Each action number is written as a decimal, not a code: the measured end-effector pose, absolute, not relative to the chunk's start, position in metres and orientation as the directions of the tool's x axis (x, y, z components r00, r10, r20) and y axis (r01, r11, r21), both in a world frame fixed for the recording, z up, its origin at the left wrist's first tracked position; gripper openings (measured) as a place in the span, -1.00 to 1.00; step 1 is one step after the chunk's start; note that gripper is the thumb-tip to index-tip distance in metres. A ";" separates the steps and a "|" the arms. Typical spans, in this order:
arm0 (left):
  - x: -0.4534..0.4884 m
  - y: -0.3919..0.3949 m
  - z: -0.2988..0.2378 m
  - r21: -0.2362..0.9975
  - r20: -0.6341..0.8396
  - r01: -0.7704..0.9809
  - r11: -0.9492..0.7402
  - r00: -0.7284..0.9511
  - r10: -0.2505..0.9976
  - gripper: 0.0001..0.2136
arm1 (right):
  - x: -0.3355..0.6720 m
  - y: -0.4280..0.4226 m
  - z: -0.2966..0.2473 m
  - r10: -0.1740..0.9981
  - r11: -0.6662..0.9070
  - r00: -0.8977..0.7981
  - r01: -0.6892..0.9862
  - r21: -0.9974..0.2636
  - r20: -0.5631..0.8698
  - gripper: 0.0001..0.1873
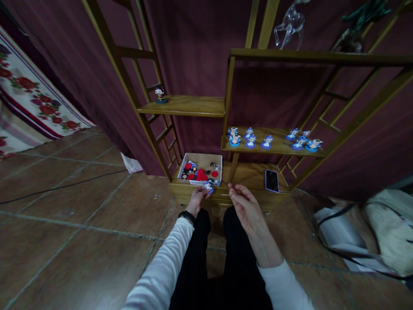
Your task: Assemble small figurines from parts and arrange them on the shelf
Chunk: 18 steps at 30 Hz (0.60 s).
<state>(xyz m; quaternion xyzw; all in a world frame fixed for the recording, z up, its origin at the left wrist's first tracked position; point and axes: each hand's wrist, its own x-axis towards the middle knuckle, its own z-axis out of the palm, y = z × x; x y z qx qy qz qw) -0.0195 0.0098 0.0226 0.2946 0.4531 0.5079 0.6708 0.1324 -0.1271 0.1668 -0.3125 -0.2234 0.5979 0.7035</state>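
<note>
My left hand (197,199) is closed around a small purple-and-white figurine (208,187), just in front of a cardboard box. The figurine's lower part is partly covered by my fingers. My right hand (247,206) is raised to the right of it, palm turned inward, fingers loosely bent and apart, with nothing visible in it. Inside the shallow box (211,157) lie red discs (202,174), dark pieces and several small figures. On the shelf above stand several similar purple-and-white figurines (250,141), along with blue-based ones (235,140).
The wooden shelf unit (227,90) rises before me, its middle shelf (190,105) bearing one dark figurine (159,94). A phone (272,180) lies on the low ledge. Glass figure (292,26) stands above. A pale bag (392,228) rests on the floor at right; a cable (64,185) crosses the left.
</note>
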 end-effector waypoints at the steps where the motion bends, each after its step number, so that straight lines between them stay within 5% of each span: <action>1: -0.019 0.010 0.023 0.856 -0.313 -0.410 0.316 0.075 0.947 -0.81 | 0.132 -0.127 0.166 0.980 0.092 0.189 -0.693 -0.715 -0.057 -0.72; 6: -0.019 0.011 0.022 0.860 -0.310 -0.402 0.315 0.078 0.947 -0.83 | 0.132 -0.124 0.152 0.980 0.115 0.197 -0.539 -0.834 0.007 -0.71; 9: -0.019 0.009 0.023 0.862 -0.294 -0.407 0.302 0.083 0.952 -0.83 | 0.136 -0.120 0.130 0.962 0.138 0.260 -0.203 -0.969 0.083 -0.67; 12: -0.018 0.008 0.024 0.862 -0.289 -0.415 0.291 0.068 0.955 -0.82 | 0.141 -0.122 0.103 0.948 0.131 0.257 0.225 -0.965 0.188 -0.68; 15: -0.017 0.007 0.026 0.855 -0.301 -0.424 0.297 0.060 0.952 -0.83 | 0.137 -0.135 0.086 0.989 0.147 -0.039 0.373 -0.916 0.143 -0.72; 18: -0.017 0.007 0.028 0.854 -0.304 -0.421 0.305 0.072 0.950 -0.85 | 0.127 -0.150 0.083 0.903 0.147 -0.430 0.273 -0.951 0.016 -0.70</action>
